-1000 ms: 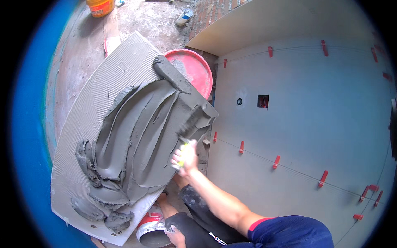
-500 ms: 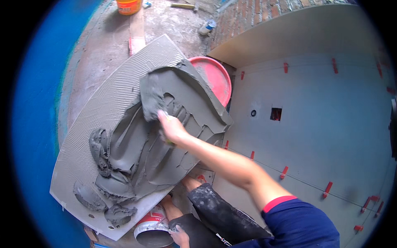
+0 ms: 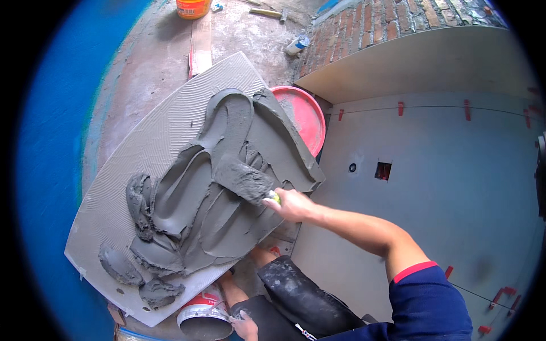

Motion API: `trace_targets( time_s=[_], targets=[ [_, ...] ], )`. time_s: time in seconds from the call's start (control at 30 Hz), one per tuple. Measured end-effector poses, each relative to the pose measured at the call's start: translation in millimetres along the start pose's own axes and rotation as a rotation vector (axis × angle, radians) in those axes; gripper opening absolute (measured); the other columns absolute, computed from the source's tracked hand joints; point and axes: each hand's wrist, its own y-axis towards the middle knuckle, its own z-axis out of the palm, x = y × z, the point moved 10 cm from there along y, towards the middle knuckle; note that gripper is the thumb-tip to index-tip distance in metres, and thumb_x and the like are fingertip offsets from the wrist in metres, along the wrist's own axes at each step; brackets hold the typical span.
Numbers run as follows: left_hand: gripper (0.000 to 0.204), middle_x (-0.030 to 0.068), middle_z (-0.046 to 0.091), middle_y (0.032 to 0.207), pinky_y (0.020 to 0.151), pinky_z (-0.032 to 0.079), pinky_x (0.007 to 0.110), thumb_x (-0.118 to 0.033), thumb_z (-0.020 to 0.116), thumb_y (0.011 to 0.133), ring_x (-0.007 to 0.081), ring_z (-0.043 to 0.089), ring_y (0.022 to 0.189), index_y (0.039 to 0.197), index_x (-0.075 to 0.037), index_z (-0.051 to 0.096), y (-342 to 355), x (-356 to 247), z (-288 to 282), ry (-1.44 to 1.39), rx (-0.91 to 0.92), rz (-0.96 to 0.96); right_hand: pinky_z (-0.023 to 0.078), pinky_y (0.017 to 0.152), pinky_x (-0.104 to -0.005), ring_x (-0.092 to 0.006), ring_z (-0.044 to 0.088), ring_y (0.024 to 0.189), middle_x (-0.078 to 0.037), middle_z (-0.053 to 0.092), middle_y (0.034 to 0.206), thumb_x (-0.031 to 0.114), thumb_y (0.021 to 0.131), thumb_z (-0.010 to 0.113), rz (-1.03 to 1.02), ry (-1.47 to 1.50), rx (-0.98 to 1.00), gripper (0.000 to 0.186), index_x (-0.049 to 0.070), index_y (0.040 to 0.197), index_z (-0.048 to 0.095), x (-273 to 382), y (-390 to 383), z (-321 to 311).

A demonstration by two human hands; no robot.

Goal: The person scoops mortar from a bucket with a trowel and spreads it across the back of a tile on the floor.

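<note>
My right hand (image 3: 293, 205) is closed round the yellow-green handle of a trowel (image 3: 244, 181), whose blade is coated in grey mortar. The blade lies on a thick, wet spread of mortar (image 3: 182, 190) covering much of a large tile (image 3: 114, 187). Combed ridges show on the tile's bare-looking side, and loose lumps of mortar (image 3: 161, 292) sit near its lower corner. My left hand (image 3: 244, 326) is low beside my knee, closed at the rim of a white and red bucket (image 3: 196, 310); what its fingers grip is too small to make out.
A red round lid or tub (image 3: 311, 122) stands against the tile's far right edge. Farther off are an orange bucket (image 3: 193, 8), a hammer (image 3: 267, 12) and a white-blue container (image 3: 297, 45). Large tiles with red clips (image 3: 400, 108) fill the right, below a brick wall (image 3: 364, 28).
My right hand has drawn the trowel toward me and to the right, leaving a curved smooth track in the mortar. My left hand stays by the bucket. The view has shifted slightly.
</note>
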Motion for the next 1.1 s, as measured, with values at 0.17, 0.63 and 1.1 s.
trace_targets(
  time_s=[0.17,0.63,1.1],
  targets=[
    [0.083,0.0333,0.052,0.129,0.097,0.045,0.051,-0.059,0.043,0.093,0.0465,0.056,0.115,0.143,0.006,0.03,13,19,7,0.005,0.006,-0.026,0.055,0.066,-0.0485,-0.0378,0.068,0.071,-0.017,0.068,0.076,0.055,0.09,0.058,-0.158,-0.679,-0.265,0.05,0.005,0.091,0.054,-23,40,-105],
    [0.087,0.0365,0.055,0.121,0.094,0.045,0.052,-0.058,0.046,0.093,0.0487,0.057,0.11,0.146,0.007,0.024,13,1,-4,0.052,0.001,-0.029,0.051,0.075,-0.0512,-0.045,0.064,0.087,-0.025,0.067,0.088,0.054,0.092,0.057,0.036,-0.356,-0.489,0.048,0.006,0.096,0.059,-74,131,-185],
    [0.07,0.0374,0.055,0.121,0.097,0.043,0.052,-0.047,0.049,0.095,0.0488,0.055,0.113,0.134,0.01,0.036,28,15,14,0.045,-0.075,0.05,0.054,0.072,-0.0419,-0.027,0.066,0.069,-0.014,0.067,0.089,0.051,0.1,0.041,0.118,0.206,-0.238,0.056,0.003,0.122,0.057,-16,198,-160]
  ],
)
